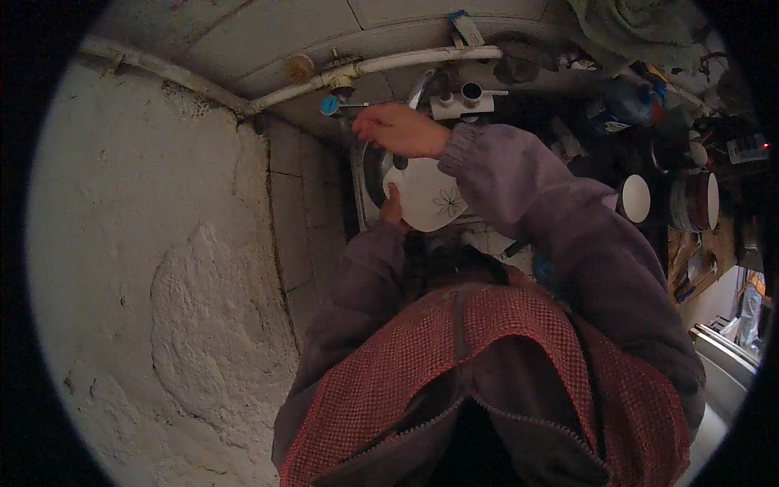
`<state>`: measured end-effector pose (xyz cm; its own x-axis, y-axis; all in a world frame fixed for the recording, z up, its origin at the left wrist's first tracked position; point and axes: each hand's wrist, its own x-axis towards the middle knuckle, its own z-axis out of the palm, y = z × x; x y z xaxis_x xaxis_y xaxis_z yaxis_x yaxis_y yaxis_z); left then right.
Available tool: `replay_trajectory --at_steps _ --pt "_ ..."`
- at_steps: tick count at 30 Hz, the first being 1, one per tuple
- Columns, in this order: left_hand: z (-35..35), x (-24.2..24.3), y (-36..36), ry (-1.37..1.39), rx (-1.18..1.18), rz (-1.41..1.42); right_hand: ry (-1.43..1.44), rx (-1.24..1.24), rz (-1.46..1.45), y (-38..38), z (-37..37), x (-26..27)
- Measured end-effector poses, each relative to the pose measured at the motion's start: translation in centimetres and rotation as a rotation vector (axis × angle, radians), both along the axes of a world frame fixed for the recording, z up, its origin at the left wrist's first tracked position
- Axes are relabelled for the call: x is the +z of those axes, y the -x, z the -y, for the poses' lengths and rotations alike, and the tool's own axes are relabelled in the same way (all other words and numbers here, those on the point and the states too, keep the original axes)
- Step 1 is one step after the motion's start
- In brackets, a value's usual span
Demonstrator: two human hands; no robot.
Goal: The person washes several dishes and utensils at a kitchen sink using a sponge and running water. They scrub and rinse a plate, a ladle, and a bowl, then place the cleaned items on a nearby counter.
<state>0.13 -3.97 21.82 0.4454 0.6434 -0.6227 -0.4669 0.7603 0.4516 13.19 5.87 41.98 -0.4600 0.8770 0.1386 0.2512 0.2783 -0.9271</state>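
My left hand (394,210) grips the left edge of a white plate (423,189) with a dark flower drawing, its thumb on the upper face. The plate is held over a metal sink (360,201), whose left rim shows. Above the plate's far side is my right hand (401,131), seen from the back with its fingers pointing left; whether it holds anything is unclear. Behind that hand rises a curved metal faucet spout (420,91), and its dark tip (400,162) shows below the hand, over the plate.
A rough whitewashed wall (152,243) stands close on the left. Along the back runs a white pipe (420,59) with a blue-handled valve (329,106). A white fixture (465,103) sits beside the spout. To the right are round white-topped containers (635,198) and dim clutter.
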Motion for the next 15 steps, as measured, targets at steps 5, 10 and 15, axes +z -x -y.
replay_trajectory --at_steps 5,10,15 --pt "0.5 0.6 0.3 -0.081 0.08 -0.074 0.458 0.034 -0.345 0.2 -0.1 -0.1" --pt "1.5 -0.1 1.5 -0.147 0.13 -0.04 0.603 0.006 -0.507 -0.9 -0.6 2.0" --pt "1.9 0.1 0.9 -0.195 0.171 0.029 0.462 -0.021 -0.21 -0.8 -2.6 2.2"
